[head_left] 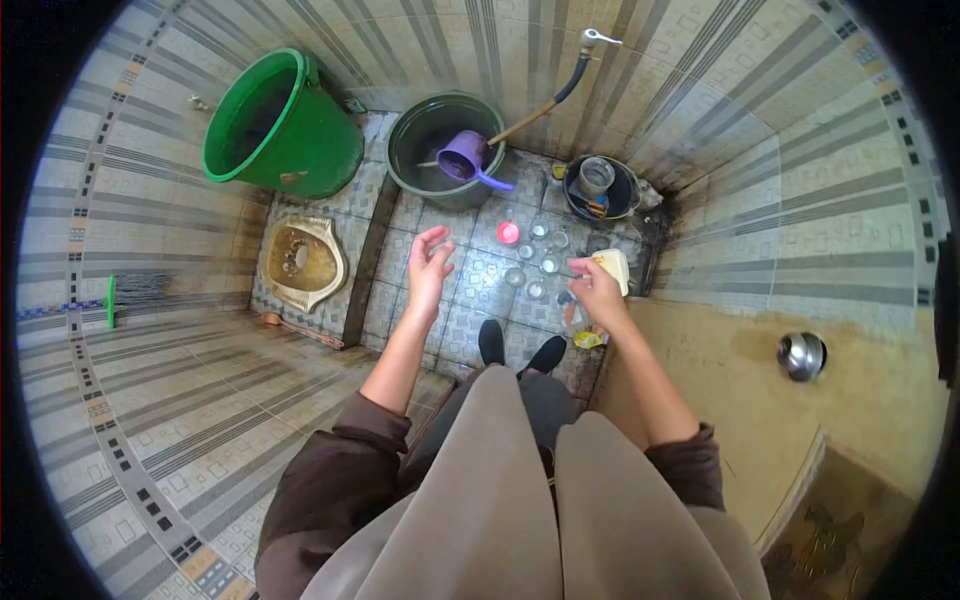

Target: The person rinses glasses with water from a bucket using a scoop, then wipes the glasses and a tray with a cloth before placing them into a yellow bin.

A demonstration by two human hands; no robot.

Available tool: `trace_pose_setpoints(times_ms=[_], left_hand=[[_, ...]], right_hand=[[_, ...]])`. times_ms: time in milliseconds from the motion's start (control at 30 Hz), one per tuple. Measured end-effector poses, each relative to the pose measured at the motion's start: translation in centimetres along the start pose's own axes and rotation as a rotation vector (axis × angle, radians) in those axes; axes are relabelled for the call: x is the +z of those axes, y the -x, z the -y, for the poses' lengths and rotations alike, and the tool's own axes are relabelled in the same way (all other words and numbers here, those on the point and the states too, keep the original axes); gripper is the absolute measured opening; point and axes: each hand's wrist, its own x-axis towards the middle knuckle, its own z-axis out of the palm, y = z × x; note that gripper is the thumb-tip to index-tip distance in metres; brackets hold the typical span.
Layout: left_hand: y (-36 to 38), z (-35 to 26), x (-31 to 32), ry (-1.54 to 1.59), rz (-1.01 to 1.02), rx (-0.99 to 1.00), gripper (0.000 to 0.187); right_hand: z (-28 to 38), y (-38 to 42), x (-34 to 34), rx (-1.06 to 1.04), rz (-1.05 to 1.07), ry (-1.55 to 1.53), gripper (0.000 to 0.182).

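Note:
My left hand is raised over the tiled floor, its fingers loosely curled and apart, holding nothing. My right hand hangs in front of a cream plastic container, thumb and forefinger apart with no object visible between them. Several clear glasses stand on the wet floor between my two hands. A small pink bowl or cup sits at the left of the group. Below my right hand lie a yellow packet and a clear item I cannot make out.
A dark tub holds a purple dipper, with a hose from the wall tap reaching into it. Left are a green bucket and squat toilet. A black basin holds dishes. A door with a round knob is right.

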Motion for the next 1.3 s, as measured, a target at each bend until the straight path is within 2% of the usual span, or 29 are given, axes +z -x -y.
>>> trace_pose_setpoints(times_ms=[100, 133, 167, 233, 267, 300, 367, 400, 433, 467, 500, 533, 567, 600, 667, 700, 733, 833, 900, 967, 1033, 1100, 1167, 1200, 1233, 1267, 1300], left_hand=[[-4.8, 3.3, 0.8, -0.038, -0.019, 0.025, 0.036], [-6.6, 4.9, 1.0, -0.047, -0.04, 0.081, 0.036], [-8.8, 7.5, 0.9, -0.05, -0.043, 0.091, 0.036], [-13.9, 14.1, 0.5, -0.252, -0.103, 0.255, 0.036], [-16.2, 17.2, 0.2, -0.266, -0.119, 0.219, 0.036], [-18.8, 20.7, -0.4, -0.386, -0.056, 0.226, 0.036], [-23.3, 27.3, -2.7, -0.647, 0.095, 0.26, 0.036], [-25.5, 30.0, -4.2, -0.801, 0.188, 0.28, 0.036], [-27.7, 32.3, -5.6, -0.812, 0.167, 0.311, 0.036], [-29.7, 34.6, -6.9, -0.942, 0.335, 0.389, 0.036], [-31.5, 36.7, -7.8, -1.071, 0.506, 0.456, 0.035], [-33.2, 38.1, -8.2, -1.084, 0.491, 0.465, 0.035], [-34.9, 39.5, -8.6, -1.151, 0.581, 0.482, 0.035], [-36.1, 41.0, -8.8, -1.207, 0.684, 0.486, 0.036], [-39.0, 44.5, -8.4, -1.188, 0.68, 0.543, 0.036], [-39.1, 44.6, -7.3, -1.278, 0.646, 0.467, 0.036], [-39.3, 45.4, -6.5, -1.265, 0.656, 0.519, 0.034], [-35.8, 44.7, -3.1, -1.271, 0.759, 0.537, 0.033], [-34.0, 46.4, -2.1, -1.329, 0.874, 0.469, 0.035], [-33.4, 51.1, -1.6, -1.34, 0.854, 0.425, 0.042], [-32.6, 56.1, -1.3, -1.208, 0.906, 0.643, 0.056], [-30.5, 59.4, -0.5, -0.967, 0.897, 0.617, 0.071], [-26.8, 57.1, 0.7, -0.947, 0.865, 0.471, 0.082], [-26.0, 58.2, 1.4, -0.92, 0.803, 0.339, 0.088], [-25.2, 59.0, 1.9, -0.903, 0.804, 0.345, 0.088], [-24.6, 59.6, 2.1, -0.8, 0.695, 0.364, 0.09], [-24.2, 59.8, 2.3, -0.7, 0.585, 0.389, 0.091]], right_hand=[[-3.9, -8.1, 2.1, -0.029, 0.063, 0.133, 0.034], [-4.3, -10.4, 3.2, -0.038, 0.009, 0.198, 0.034], [-5.1, -12.6, 4.5, -0.047, 0.007, 0.193, 0.034], [-6.7, -17.5, 7.1, -0.148, -0.045, 0.447, 0.034], [-6.7, -19.7, 8.8, -0.074, -0.052, 0.483, 0.032], [-7.5, -22.2, 10.7, -0.099, -0.064, 0.495, 0.032], [-9.4, -27.8, 14.2, -0.188, -0.115, 0.738, 0.032], [-10.5, -30.5, 15.8, -0.224, -0.138, 0.733, 0.032], [-11.7, -32.8, 17.5, -0.3, -0.202, 0.867, 0.032], [-12.9, -34.8, 19.1, -0.371, -0.265, 1.0, 0.032], [-13.7, -36.4, 20.2, -0.396, -0.28, 0.989, 0.032], [-14.2, -37.8, 21.0, -0.357, -0.147, 0.964, 0.032], [-14.8, -39.0, 22.1, -0.307, -0.01, 0.931, 0.031], [-16.4, -40.7, 23.3, -0.435, -0.093, 0.767, 0.032], [-15.8, -40.0, 23.7, -0.627, -0.243, 0.742, 0.028], [-15.8, -40.1, 23.9, -0.689, -0.273, 0.765, 0.027], [-15.8, -40.3, 24.3, -0.721, -0.32, 0.862, 0.026], [-14.5, -40.2, 24.5, -0.642, -0.179, 1.082, 0.022], [-12.9, -40.3, 24.6, -0.563, -0.091, 1.158, 0.026], [-12.6, -41.2, 25.3, -0.54, -0.054, 1.143, 0.029], [-12.2, -41.2, 25.5, -0.529, -0.035, 1.125, 0.031], [-12.4, -40.3, 25.5, -0.444, -0.064, 1.012, 0.026], [-12.6, -40.6, 25.2, -0.382, -0.087, 0.946, 0.028], [-12.8, -40.9, 25.0, -0.342, -0.123, 0.805, 0.03], [-13.1, -41.0, 24.7, -0.304, -0.157, 0.666, 0.032], [-13.3, -41.1, 24.4, -0.307, -0.16, 0.681, 0.032], [-13.2, -41.2, 24.0, -0.269, -0.104, 0.482, 0.033]])
